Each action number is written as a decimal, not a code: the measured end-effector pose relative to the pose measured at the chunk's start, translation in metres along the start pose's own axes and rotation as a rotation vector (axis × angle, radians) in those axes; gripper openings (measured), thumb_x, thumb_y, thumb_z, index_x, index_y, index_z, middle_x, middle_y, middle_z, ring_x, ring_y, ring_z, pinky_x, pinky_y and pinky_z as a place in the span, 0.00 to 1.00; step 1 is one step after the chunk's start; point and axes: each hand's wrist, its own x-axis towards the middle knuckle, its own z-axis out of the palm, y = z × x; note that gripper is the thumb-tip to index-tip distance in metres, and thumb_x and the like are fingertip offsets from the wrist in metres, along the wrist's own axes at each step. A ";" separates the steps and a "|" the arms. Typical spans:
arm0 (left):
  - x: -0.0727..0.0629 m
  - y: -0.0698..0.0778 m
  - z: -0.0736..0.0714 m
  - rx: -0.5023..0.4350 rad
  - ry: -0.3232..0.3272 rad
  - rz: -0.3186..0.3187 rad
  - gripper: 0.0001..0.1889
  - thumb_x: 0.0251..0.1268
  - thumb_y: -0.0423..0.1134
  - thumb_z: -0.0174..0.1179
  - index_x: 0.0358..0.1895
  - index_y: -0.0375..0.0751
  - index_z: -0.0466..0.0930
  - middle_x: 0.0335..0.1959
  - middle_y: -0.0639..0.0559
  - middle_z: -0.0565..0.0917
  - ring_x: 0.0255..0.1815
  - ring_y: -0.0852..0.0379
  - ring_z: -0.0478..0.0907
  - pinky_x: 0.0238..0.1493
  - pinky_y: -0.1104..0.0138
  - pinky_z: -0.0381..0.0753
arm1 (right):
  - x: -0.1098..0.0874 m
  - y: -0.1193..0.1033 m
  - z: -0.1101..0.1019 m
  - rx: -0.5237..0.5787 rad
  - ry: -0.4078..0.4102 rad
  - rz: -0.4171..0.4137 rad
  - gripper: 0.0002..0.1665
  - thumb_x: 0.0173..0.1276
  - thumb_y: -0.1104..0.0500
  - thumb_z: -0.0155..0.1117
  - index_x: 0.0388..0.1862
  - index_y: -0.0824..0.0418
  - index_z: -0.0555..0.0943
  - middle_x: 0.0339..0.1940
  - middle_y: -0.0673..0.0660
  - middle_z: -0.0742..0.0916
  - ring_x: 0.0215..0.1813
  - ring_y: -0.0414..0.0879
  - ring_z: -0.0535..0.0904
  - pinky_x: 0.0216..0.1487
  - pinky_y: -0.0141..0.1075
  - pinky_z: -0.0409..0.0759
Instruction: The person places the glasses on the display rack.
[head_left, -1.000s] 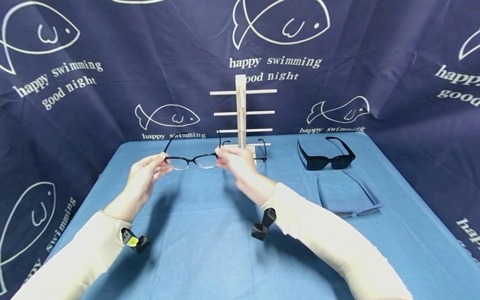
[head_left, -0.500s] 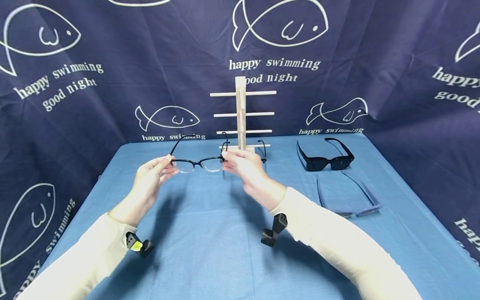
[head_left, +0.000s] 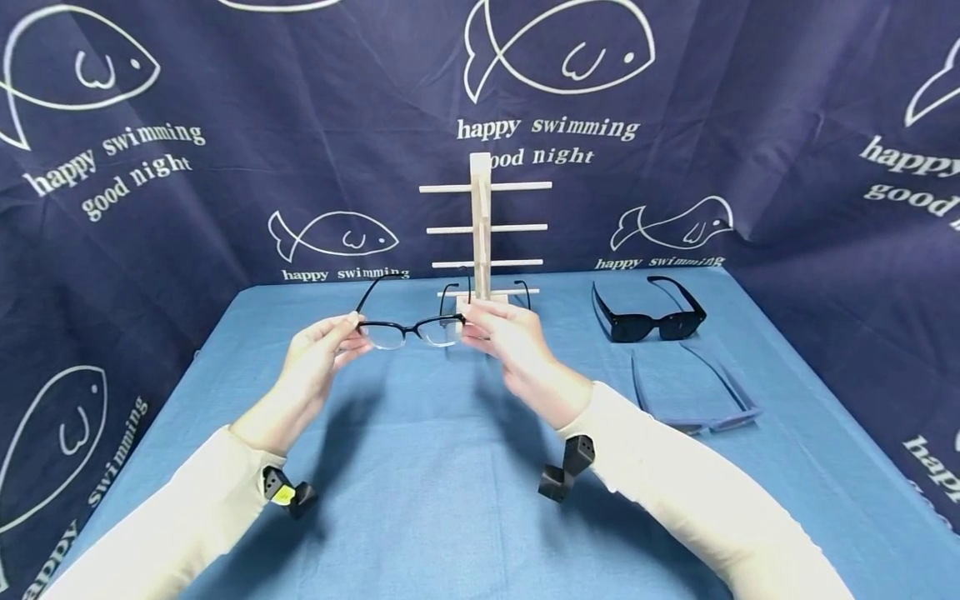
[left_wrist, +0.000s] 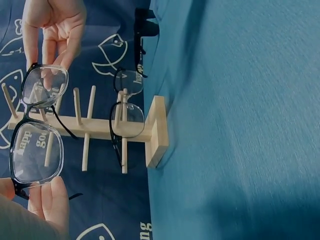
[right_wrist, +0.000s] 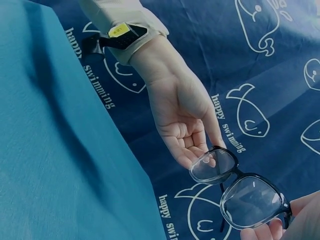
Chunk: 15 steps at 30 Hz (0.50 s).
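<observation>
A pair of black half-rim eyeglasses [head_left: 412,327] is held up above the table, temples unfolded and pointing toward the back. My left hand [head_left: 321,350] pinches its left end near the hinge, and my right hand [head_left: 517,346] pinches the right end. In the left wrist view the clear lenses [left_wrist: 37,152] show between both hands. Just behind stands a wooden display rack [head_left: 481,225] with several horizontal pegs. Another pair of dark-framed glasses [left_wrist: 129,120] hangs on its lowest peg, partly hidden by my right hand in the head view.
Black sunglasses [head_left: 657,325] lie on the right of the blue-covered table [head_left: 420,500], temples open. Nearer to me are blue-grey framed glasses [head_left: 701,421]. A dark blue curtain [head_left: 352,133] with white fish prints hangs behind the rack and along both sides.
Both hands have moved to the right and slightly toward me with the eyeglasses, which now overlap the rack's base in the head view. The rack and the other glasses have stayed put.
</observation>
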 end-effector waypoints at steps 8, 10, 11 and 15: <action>-0.001 -0.002 0.009 -0.004 -0.006 -0.014 0.07 0.72 0.38 0.56 0.35 0.44 0.82 0.28 0.57 0.83 0.29 0.64 0.82 0.47 0.73 0.87 | -0.006 -0.004 -0.010 -0.024 0.001 -0.009 0.22 0.67 0.64 0.64 0.59 0.70 0.77 0.36 0.52 0.85 0.30 0.38 0.82 0.51 0.37 0.87; -0.002 -0.003 0.011 -0.007 -0.008 -0.016 0.06 0.72 0.37 0.56 0.37 0.43 0.82 0.28 0.56 0.83 0.29 0.64 0.82 0.47 0.72 0.87 | -0.007 -0.004 -0.012 -0.025 -0.002 -0.014 0.22 0.67 0.64 0.64 0.59 0.71 0.77 0.37 0.53 0.85 0.31 0.38 0.82 0.50 0.36 0.87; -0.002 -0.003 0.012 -0.006 -0.009 -0.014 0.06 0.72 0.37 0.56 0.38 0.42 0.81 0.28 0.56 0.83 0.29 0.64 0.82 0.47 0.72 0.87 | -0.008 -0.005 -0.013 -0.022 -0.003 -0.016 0.22 0.67 0.64 0.64 0.59 0.71 0.77 0.37 0.52 0.85 0.31 0.38 0.82 0.49 0.36 0.88; -0.003 -0.003 0.014 -0.006 -0.012 -0.011 0.06 0.72 0.37 0.56 0.39 0.42 0.81 0.28 0.57 0.83 0.29 0.64 0.82 0.48 0.72 0.87 | -0.009 -0.005 -0.016 -0.008 -0.007 -0.024 0.22 0.67 0.65 0.63 0.59 0.73 0.76 0.34 0.51 0.85 0.32 0.38 0.82 0.48 0.34 0.88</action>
